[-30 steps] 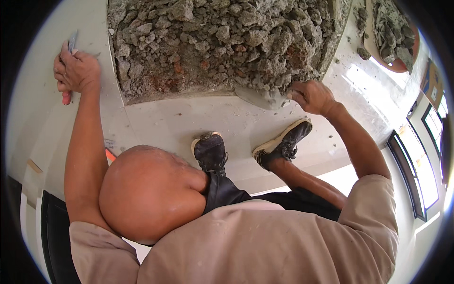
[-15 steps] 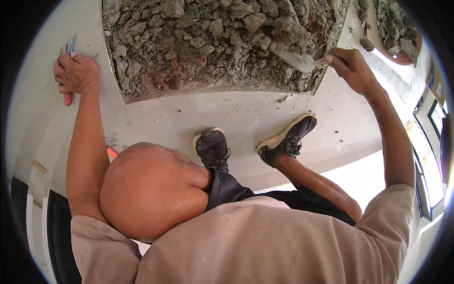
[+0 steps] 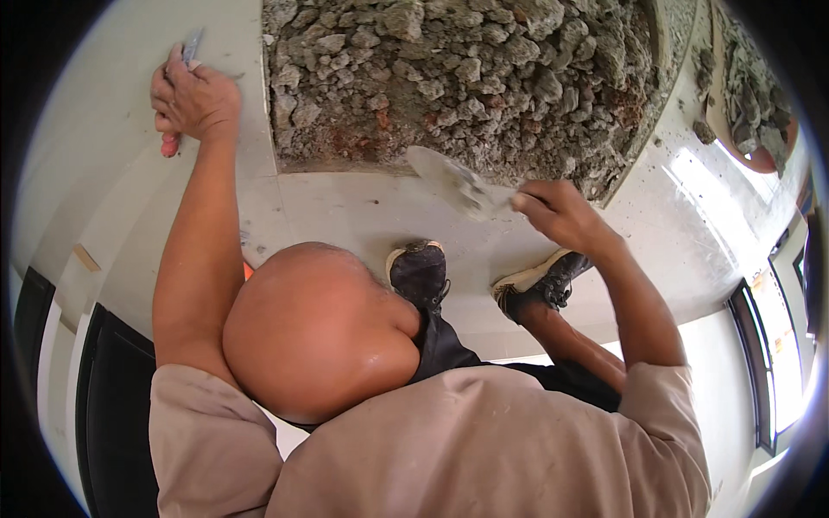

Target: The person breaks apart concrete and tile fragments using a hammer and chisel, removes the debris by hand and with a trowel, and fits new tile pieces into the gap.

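Note:
My right hand is closed around the handle of a trowel. The trowel's grey, dusty blade points left, over the near edge of a recess of broken rubble in the pale floor; whether it touches anything I cannot tell. On the floor left of the recess, my left hand is closed on a slim red-handled tool. A flat grey metal end sticks out beyond the fingers, and a red butt shows below them; the rest is hidden in the palm.
At the far right, a round reddish-brown container is heaped with grey chunks. My dark shoes stand on the pale tiles before the recess, among scattered crumbs. My bent knee rises between my arms.
My right hand has drawn the trowel nearer and leftward, from over the rubble to the recess's near edge. The whole view has shifted. My left hand still grips its tool.

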The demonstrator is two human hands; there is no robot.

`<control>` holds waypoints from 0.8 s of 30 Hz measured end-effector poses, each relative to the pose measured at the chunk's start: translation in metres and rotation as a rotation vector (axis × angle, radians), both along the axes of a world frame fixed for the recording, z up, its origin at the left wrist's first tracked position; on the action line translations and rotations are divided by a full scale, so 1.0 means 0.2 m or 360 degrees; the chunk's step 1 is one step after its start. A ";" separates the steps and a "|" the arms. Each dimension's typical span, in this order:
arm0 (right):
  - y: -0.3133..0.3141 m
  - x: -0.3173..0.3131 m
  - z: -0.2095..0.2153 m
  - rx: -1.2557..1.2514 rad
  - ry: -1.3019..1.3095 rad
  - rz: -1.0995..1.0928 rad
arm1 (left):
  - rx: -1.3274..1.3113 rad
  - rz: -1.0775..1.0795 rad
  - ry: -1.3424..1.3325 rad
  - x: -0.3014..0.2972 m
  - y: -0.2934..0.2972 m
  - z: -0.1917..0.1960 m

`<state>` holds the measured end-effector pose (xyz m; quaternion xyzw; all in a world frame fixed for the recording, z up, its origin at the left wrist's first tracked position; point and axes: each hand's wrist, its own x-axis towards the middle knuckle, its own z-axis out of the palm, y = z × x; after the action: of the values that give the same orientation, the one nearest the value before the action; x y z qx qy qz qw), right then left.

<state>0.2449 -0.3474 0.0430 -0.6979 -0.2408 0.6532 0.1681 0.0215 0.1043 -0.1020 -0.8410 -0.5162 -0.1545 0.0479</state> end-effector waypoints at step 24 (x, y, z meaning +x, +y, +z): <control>0.99 -0.23 -0.09 -0.0569 0.0982 -0.0078 | -0.0100 -0.0023 0.0011 0.04 -0.08 0.16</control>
<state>0.1997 -0.1485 0.0255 -0.4918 -0.0438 0.8607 0.1238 0.0293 0.0880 -0.0708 -0.8463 -0.5147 -0.1357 0.0222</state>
